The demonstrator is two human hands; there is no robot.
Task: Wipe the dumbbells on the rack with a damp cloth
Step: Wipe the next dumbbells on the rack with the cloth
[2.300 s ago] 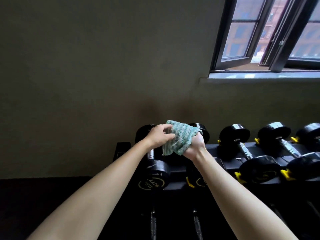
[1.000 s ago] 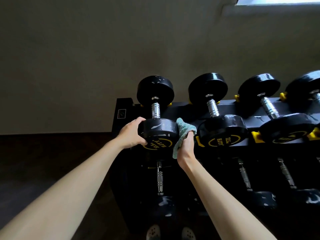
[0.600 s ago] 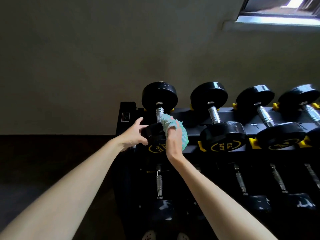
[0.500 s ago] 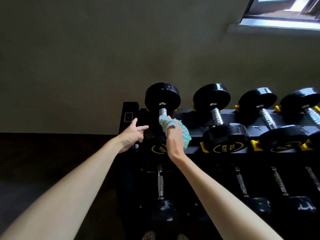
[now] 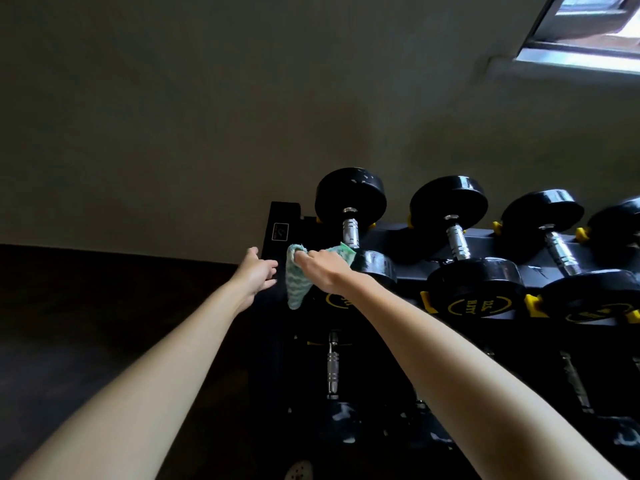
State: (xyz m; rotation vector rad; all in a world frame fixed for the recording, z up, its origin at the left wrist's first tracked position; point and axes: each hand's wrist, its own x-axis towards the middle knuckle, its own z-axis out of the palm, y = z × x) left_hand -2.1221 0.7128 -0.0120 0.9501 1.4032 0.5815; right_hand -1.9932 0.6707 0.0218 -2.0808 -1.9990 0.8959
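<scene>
Head view: right hand [image 5: 325,271] clutched the cloth [image 5: 294,289] against the leftmost dumbbell [image 5: 350,228]; left hand [image 5: 256,271], grip released, had lifted off its near weight.

Your cloth [image 5: 296,289] is soft woven fabric, green and white, with a nubbly, wavy texture. The 4 dumbbell heads [image 5: 349,199] along the top row are glossy black, the leftmost flecked with pale marks. Their handles [image 5: 350,232] are bright chromed metal, ridged in bands. The rack [image 5: 282,220] is matt black; its yellow cradles [image 5: 426,301] look like smooth plastic, though the light is dim. The wall [image 5: 207,116] is flat matt.
</scene>
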